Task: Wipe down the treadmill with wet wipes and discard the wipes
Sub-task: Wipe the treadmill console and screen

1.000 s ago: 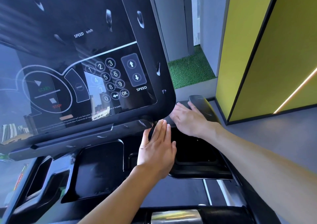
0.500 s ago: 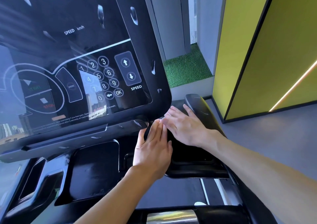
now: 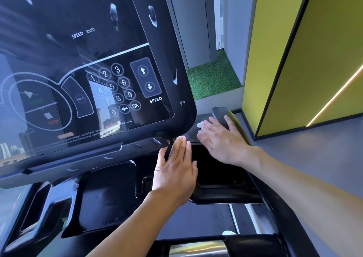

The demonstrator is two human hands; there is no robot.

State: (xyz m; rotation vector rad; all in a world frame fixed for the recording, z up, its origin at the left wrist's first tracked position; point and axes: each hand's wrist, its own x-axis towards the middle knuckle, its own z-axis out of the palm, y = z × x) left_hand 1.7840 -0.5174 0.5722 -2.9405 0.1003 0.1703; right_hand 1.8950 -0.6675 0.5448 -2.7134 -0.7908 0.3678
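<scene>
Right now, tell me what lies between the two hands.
Only the console's black recessed tray lies between the left hand and the right hand; the head view shows it.

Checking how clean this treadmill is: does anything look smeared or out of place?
Yes: whitish streaks mark the console screen and its right bezel, perhaps drips or reflections. A small white scrap lies by the edge of the belt below.
</scene>
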